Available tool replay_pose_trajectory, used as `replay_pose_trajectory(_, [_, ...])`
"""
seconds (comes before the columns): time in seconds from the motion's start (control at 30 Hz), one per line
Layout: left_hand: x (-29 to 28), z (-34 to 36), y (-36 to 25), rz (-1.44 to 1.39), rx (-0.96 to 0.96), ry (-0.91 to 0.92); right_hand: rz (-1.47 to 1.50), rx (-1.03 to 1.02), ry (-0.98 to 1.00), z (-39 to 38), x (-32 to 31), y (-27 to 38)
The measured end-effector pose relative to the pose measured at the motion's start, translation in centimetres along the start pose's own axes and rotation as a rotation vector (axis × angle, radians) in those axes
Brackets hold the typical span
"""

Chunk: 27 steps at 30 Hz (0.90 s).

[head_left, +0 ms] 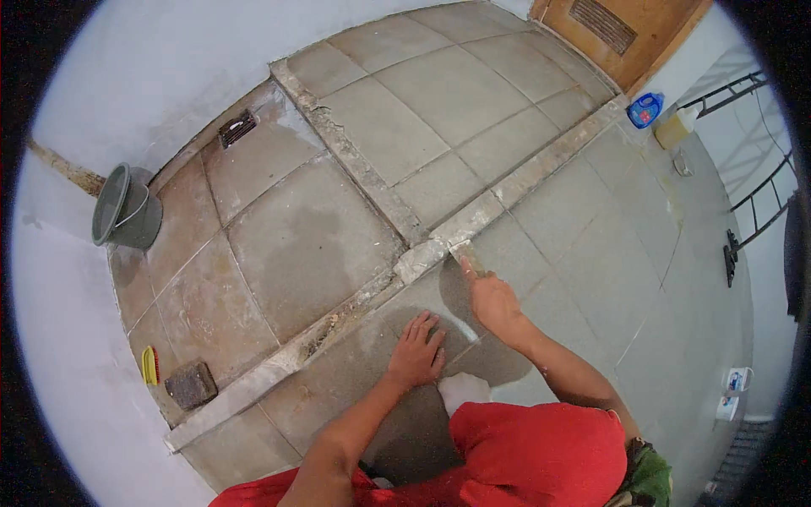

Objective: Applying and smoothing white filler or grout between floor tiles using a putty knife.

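My right hand (495,306) grips a scraper (462,248) with a pale flat blade. Its tip touches the edge of the low raised curb (473,218), near where two curbs meet. On the tiled floor (338,389), just nearer than the curb, my left hand (416,351) rests palm down with its fingers spread, holding nothing. Whitish dust or residue marks the curb beside the blade. Close to my left hand lies a pale rounded shape (463,391), whose kind I cannot make out.
Left of the curb are a grey bucket (145,224), a floor drain (236,128), a rough block (192,385) and a yellow brush (150,365). Far right stand a blue bottle (645,111) and a yellowish jug (674,128) near a wooden door (650,34). A white tub (737,380) is at right.
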<state>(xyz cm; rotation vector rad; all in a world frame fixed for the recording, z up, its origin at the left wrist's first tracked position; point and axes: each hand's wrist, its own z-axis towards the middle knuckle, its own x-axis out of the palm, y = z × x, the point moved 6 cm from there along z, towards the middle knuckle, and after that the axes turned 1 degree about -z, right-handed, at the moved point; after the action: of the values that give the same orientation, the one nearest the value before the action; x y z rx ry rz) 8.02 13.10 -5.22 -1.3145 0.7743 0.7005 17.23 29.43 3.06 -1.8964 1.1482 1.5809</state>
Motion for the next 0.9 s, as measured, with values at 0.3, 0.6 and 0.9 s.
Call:
replay_pose_trajectory(0.3, [0.0,0.0,-0.1,-0.004,0.001,0.006,0.084,0.004,-0.015,0.0,1.3,-1.1])
replay_pose_trajectory(0.6, [-0.4,0.1,-0.4,0.000,0.023,-0.025,0.057,-0.001,-0.045,0.1,1.4,-1.0])
replay_pose_trajectory(0.9, [-0.3,0.1,-0.3,0.002,0.003,-0.019,0.029,0.036,-0.035,0.2,1.3,-1.0])
